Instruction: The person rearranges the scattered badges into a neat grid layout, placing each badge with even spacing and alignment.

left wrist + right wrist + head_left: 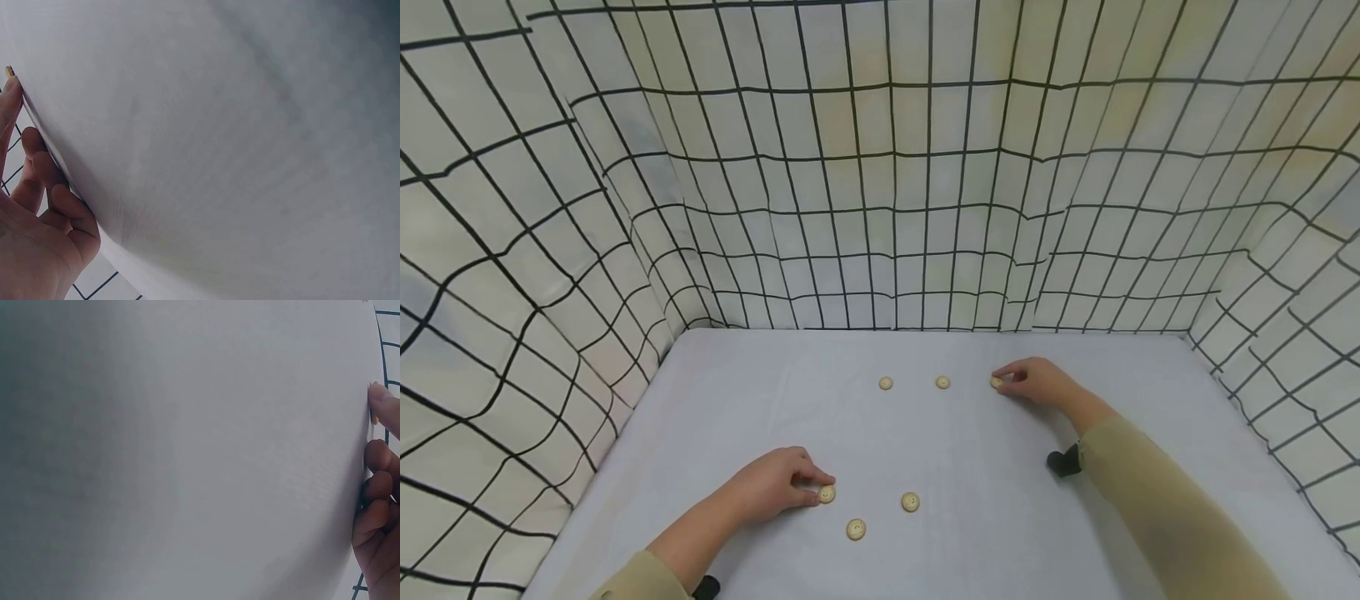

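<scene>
We see pale yellow discs (pixel 910 502), a plain white surface (pixel 985 533), khaki sleeves (pixel 1172 508), and off-white walls (pixel 910 121) patterned with black grid lines (pixel 929 84).

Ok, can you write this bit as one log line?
left hand: pinches near button | right hand: pinches far button | four other buttons: on white table

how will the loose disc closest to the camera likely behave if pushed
The disc lies flat on the white surface, so it would probably slide rather than tip or roll. Looking small against the left hand, it's likely light.
</scene>
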`<act>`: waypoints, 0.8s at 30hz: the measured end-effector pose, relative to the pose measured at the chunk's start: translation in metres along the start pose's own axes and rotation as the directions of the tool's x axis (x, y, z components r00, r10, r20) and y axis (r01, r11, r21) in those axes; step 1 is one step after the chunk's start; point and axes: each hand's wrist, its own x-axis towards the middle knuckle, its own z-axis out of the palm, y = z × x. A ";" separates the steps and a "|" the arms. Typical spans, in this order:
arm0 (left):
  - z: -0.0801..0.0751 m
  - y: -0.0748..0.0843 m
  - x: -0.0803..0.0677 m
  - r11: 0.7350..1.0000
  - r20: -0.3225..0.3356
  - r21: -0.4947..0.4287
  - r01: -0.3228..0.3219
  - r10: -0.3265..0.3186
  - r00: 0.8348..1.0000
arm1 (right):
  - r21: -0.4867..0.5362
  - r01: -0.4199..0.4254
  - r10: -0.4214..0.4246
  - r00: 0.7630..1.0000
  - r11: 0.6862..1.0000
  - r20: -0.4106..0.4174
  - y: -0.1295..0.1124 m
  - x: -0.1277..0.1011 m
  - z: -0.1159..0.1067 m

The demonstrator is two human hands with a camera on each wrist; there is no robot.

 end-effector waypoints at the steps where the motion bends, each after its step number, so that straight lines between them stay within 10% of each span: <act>1: 0.000 0.000 0.000 1.000 0.001 0.002 0.002 -0.002 1.000 | 0.000 -0.005 0.005 1.000 1.000 0.000 0.000 0.000 0.000; 24: 0.001 0.000 0.002 1.000 -0.002 0.014 -0.009 0.009 1.000 | 0.044 -0.023 0.024 1.000 0.999 -0.011 0.004 -0.007 0.000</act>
